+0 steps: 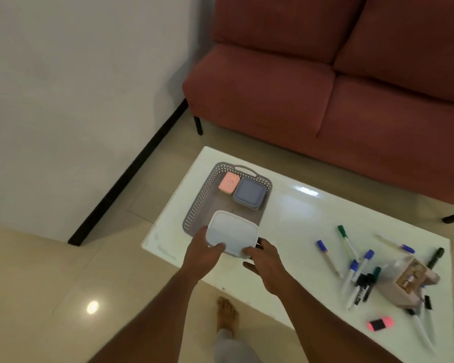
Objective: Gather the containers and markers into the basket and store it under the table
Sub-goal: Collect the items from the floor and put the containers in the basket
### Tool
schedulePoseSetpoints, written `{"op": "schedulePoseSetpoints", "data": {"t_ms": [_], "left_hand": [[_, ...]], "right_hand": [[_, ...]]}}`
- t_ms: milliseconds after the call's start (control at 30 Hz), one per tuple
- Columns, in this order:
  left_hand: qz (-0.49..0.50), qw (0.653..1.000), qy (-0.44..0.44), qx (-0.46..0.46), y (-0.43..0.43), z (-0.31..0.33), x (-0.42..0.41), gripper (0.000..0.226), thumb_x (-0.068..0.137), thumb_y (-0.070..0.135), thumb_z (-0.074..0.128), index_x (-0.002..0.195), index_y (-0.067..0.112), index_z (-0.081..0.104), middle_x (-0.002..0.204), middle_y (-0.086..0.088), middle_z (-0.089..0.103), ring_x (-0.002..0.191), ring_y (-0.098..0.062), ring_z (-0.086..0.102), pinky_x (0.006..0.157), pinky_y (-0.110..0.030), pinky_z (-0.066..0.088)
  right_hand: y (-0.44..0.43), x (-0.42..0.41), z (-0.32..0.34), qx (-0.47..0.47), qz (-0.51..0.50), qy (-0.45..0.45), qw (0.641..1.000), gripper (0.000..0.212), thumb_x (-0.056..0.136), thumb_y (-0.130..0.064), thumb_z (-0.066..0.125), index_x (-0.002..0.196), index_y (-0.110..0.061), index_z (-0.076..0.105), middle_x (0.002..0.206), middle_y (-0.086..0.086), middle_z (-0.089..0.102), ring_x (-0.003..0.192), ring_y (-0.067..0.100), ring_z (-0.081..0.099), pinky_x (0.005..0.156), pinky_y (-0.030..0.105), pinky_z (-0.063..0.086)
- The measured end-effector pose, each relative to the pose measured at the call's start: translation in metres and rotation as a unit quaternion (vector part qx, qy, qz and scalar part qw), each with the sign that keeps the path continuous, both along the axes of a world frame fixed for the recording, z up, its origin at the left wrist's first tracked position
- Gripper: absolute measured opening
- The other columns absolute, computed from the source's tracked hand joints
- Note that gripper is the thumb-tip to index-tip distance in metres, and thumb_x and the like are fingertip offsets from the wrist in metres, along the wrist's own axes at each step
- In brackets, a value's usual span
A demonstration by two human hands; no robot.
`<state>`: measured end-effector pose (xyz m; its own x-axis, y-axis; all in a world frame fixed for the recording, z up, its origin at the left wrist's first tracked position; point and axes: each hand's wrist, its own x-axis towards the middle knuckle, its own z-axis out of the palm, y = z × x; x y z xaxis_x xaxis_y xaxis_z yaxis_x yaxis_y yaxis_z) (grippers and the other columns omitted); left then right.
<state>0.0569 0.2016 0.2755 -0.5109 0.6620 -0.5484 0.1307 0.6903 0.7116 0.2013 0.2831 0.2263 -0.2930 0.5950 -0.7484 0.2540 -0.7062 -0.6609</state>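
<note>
- Left hand (203, 251): closed on the near left corner of a white square container (232, 233), thumb on its lid.
- Right hand (266, 262): closed on the container's near right corner, thumb on the lid edge, fingers curled below.
- White square container: lidded, held over the near end of the basket.
- Basket (198, 200): grey, perforated walls, handle at the far end; stands on the table's left part.
- Pink container (229, 182): small, in the basket's far left corner.
- Blue container (249, 193): square, lidded, just beside the pink one.
- Table (286, 218): white, glossy, low.
- Markers (351, 260): scattered on the table's right part, blue, green and black caps, some crossing.
- Tan box (409, 282): among the markers.
- Pink-and-black eraser (380, 323): near the table's front edge.
- Sofa (325, 87): red, behind the table.
- Floor (50, 284): beige tiles; white wall with black skirting at left.
</note>
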Motion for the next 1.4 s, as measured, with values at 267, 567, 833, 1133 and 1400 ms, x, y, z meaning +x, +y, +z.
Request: {"op": "schedulePoseSetpoints", "data": {"t_ms": [267, 567, 833, 1133, 1400], "left_hand": [[0.058, 0.991, -0.12, 0.008, 0.081, -0.08, -0.097, 0.045, 0.089, 0.01, 0.066, 0.132, 0.012, 0.053, 0.124, -0.011, 0.063, 0.115, -0.029, 0.06, 0.099, -0.047, 0.051], [0.191, 0.953, -0.236, -0.004, 0.124, -0.182, -0.127, 0.032, 0.087, 0.007, 0.063, 0.118, 0.011, 0.067, 0.116, -0.016, 0.07, 0.1, -0.027, 0.065, 0.083, -0.033, 0.052], [0.16, 0.958, -0.237, 0.035, 0.141, -0.181, -0.145, 0.052, 0.083, 0.0, 0.069, 0.126, 0.027, 0.059, 0.119, 0.005, 0.068, 0.111, -0.014, 0.063, 0.093, -0.029, 0.052], [0.187, 0.941, -0.281, -0.006, 0.155, -0.188, -0.151, 0.055, 0.085, 0.0, 0.062, 0.136, 0.018, 0.053, 0.128, -0.006, 0.065, 0.12, -0.026, 0.059, 0.108, -0.047, 0.045], [0.117, 0.957, -0.262, -0.037, 0.15, -0.19, -0.159, 0.027, 0.086, 0.018, 0.069, 0.103, 0.038, 0.065, 0.102, 0.02, 0.071, 0.103, -0.007, 0.063, 0.084, -0.031, 0.05]], "right_hand": [[0.059, -0.125, -0.082, 0.027, -0.061, -0.043, 0.997, 0.039, 0.082, 0.001, 0.06, 0.115, -0.018, 0.057, 0.1, 0.0, 0.066, 0.094, 0.019, 0.063, 0.072, 0.035, 0.059], [0.077, -0.179, -0.167, 0.051, -0.123, -0.092, 0.987, 0.05, 0.085, 0.008, 0.055, 0.13, -0.012, 0.051, 0.115, 0.013, 0.064, 0.103, 0.027, 0.061, 0.082, 0.04, 0.052], [0.083, -0.209, -0.165, 0.109, -0.143, -0.147, 0.973, 0.045, 0.084, 0.001, 0.062, 0.126, -0.015, 0.057, 0.116, 0.005, 0.068, 0.111, 0.022, 0.063, 0.096, 0.043, 0.053], [0.085, -0.218, -0.167, 0.11, -0.123, -0.141, 0.976, 0.052, 0.083, -0.001, 0.067, 0.13, -0.017, 0.05, 0.116, 0.003, 0.068, 0.106, 0.017, 0.065, 0.086, 0.032, 0.056], [0.117, -0.208, -0.143, 0.189, -0.077, -0.371, 0.906, 0.039, 0.085, -0.004, 0.05, 0.123, -0.007, 0.057, 0.117, 0.01, 0.064, 0.109, 0.029, 0.061, 0.091, 0.039, 0.051]]}}
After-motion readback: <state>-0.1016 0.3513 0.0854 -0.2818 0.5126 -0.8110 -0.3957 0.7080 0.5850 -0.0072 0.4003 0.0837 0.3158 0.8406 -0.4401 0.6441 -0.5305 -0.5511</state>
